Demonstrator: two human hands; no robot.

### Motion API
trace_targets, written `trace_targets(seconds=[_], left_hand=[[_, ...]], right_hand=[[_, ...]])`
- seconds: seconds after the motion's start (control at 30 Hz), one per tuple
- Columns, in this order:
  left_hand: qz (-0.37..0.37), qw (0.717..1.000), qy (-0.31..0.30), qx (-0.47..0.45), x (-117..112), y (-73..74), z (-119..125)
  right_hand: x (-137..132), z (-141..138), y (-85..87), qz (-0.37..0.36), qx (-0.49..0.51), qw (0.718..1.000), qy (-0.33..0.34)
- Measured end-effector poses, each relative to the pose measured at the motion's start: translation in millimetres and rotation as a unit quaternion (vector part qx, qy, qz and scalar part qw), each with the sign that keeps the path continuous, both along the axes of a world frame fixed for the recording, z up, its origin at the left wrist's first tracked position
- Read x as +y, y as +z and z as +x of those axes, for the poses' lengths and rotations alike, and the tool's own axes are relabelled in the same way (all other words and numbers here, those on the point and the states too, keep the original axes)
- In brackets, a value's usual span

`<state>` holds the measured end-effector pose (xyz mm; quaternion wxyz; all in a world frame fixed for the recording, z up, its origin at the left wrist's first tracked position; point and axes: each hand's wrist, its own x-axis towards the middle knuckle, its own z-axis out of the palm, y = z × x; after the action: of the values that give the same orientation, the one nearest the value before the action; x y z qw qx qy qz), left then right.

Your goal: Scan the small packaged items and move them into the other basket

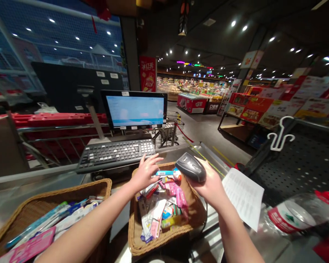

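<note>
My right hand [210, 184] is wrapped round a black handheld barcode scanner [190, 167], its head tilted toward the left. Opposite it, my left hand [146, 173] pinches one end of a slim blue stick-shaped item [164, 173] between thumb and fingers, with the other fingers stretched out. A barcode-like label shows on the stick, and a rounded red-and-white figure sits at its far end. Both hands are over a wicker basket [134, 250] filled with small packaged goods, among them pink packs [173, 189] and a yellow tube [171, 221].
A second wicker basket [109, 186] with packaged items stands at the left, under my forearm. Behind are a keyboard [116, 153] and a lit monitor [137, 111]. To the right lie a printed sheet [244, 197] and a large clear plastic container [293, 215]; a white hanger [281, 135] hangs above.
</note>
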<state>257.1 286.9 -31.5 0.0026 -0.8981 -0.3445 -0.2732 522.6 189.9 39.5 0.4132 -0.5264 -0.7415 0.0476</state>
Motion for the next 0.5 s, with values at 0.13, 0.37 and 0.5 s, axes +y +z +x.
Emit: trace_targets(seconds=[0.13,0.37,0.5], left_hand=[[0.034,0.999,0.024,-0.022,-3.7,26.7,-21.7],[0.067,0.994,0.071,-0.039,-13.4,58.8,-53.6],[0.097,0.989,0.1,-0.046,-13.8,70.1,-76.0]], right_hand=[[1.0,-14.3,6.7,0.009,0.007,1.0,0.009],[2.9,-42.0,20.1,0.018,-0.007,0.999,0.04],[8.3,-64.9,26.9,0.024,-0.025,0.997,0.064]])
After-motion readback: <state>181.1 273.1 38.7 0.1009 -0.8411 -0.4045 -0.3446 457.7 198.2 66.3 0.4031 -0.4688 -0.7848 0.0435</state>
